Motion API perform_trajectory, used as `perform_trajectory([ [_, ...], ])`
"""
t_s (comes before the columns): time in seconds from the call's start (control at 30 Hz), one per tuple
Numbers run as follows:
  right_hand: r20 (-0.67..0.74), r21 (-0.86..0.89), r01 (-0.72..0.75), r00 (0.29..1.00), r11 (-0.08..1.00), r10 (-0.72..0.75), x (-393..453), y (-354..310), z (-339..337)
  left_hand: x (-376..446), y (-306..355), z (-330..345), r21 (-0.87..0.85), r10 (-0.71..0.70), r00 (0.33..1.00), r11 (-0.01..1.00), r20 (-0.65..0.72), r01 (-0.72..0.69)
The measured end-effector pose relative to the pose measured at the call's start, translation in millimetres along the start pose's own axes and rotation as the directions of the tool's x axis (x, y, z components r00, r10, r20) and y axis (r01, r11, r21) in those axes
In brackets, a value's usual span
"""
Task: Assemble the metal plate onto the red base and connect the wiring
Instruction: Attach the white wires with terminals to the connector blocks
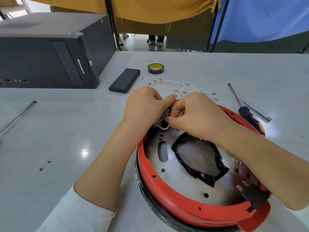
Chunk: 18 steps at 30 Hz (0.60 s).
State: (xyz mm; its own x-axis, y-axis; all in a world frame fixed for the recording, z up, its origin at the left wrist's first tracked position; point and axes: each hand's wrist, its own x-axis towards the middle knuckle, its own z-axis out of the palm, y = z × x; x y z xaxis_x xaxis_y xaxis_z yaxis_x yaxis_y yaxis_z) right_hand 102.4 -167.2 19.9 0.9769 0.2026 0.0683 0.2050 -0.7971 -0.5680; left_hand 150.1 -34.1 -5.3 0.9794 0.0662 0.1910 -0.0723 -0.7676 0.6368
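In the head view the metal plate (180, 180) sits inside the red base (175, 210); your left hand (145, 104) grips the small switch part (165, 114) at the far rim. Your right hand (195, 114) pinches a wire end there, so hold the part steady and push the terminal straight on.

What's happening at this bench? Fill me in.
A person is wiring a small switch part at the far rim of the red base. The left hand grips it while the right hand pinches a connector there. The metal plate already sits inside the base. Spare white wires lie beyond.
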Motion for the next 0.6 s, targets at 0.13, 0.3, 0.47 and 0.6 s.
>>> perform_trajectory([
  [0.13,0.025,0.050,0.034,0.999,0.998,-0.036,-2.5,-4.0,-2.9,-1.6,0.0,-0.8,0.010,0.001,1.000,1.000,-0.005,-0.001],
  [0.3,0.021,0.059,0.086,0.996,0.995,-0.088,-3.3,-6.2,-2.5,-1.4,-0.5,-1.5,-0.002,-0.016,1.000,1.000,-0.008,0.016],
  [0.47,0.040,0.067,0.109,0.993,0.992,-0.112,-3.5,-5.1,-1.9,-0.5,-1.4,-2.2,-0.074,-0.041,0.998,0.996,0.047,0.044],
  [0.6,0.033,0.071,0.125,0.991,0.990,-0.128,-3.0,-3.4,-1.4,1.4,-3.1,-1.3,-0.115,-0.064,0.994,0.991,0.089,0.074],
])
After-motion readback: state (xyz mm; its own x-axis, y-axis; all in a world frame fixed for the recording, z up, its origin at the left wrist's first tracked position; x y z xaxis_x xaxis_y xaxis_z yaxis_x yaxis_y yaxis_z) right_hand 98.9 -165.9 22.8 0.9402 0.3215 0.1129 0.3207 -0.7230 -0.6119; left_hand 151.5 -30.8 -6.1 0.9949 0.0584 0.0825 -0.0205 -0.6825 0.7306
